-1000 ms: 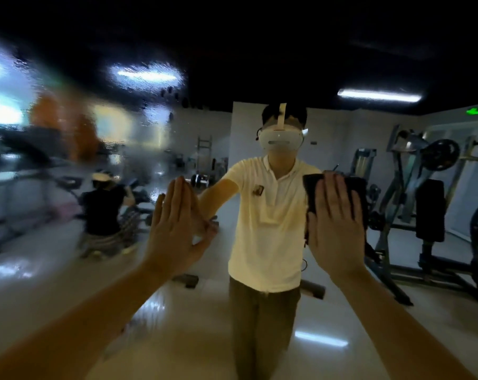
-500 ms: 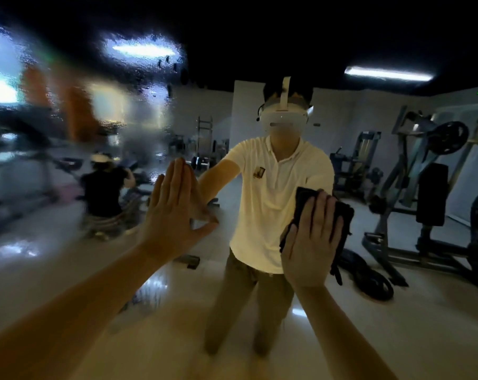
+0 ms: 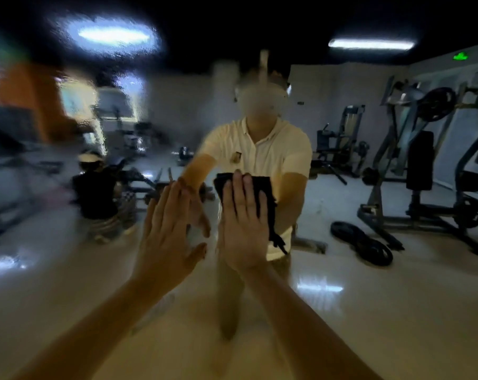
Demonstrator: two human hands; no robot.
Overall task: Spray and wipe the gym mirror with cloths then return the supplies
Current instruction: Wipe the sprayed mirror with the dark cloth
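The gym mirror point(image 3: 397, 311) fills the whole view. Its left part is wet and smeared, its right part reflects sharply. My right hand point(image 3: 243, 223) lies flat with straight fingers and presses a black cloth point(image 3: 262, 193) against the glass at the centre. The cloth sticks out above and to the right of the fingers, and a corner hangs down. My left hand point(image 3: 168, 231) is flat on the glass just left of it, fingers straight, holding nothing. No spray bottle is in sight.
The mirror reflects me in a pale shirt, weight machines point(image 3: 429, 165) on the right, weight plates point(image 3: 361, 242) on the floor, and a person crouching point(image 3: 101, 198) at the left. Ceiling lights glare in the wet glass.
My right hand has slid the cloth down and to the left across the glass, ending beside my left hand. The left hand stayed pressed flat on the mirror.
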